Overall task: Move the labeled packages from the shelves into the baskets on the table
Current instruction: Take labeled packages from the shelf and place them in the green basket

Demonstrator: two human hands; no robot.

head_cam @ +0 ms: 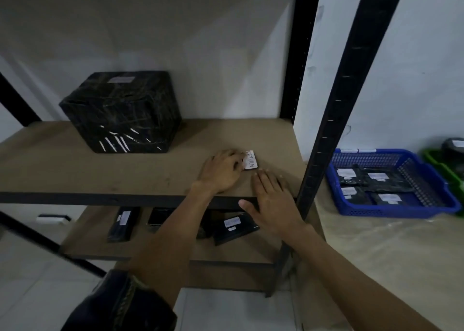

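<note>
Pale wall (426,54) — tiled floor (27,288)

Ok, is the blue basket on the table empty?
No, the blue basket holds several black packages with white labels on them.

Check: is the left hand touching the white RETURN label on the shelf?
Touching. The head view shows the left hand with curled fingertips overlapping the white label at its left edge, no gap.

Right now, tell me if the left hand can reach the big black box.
Probably yes: the left hand rests on the same shelf as the black box, with only bare board between them.
</note>
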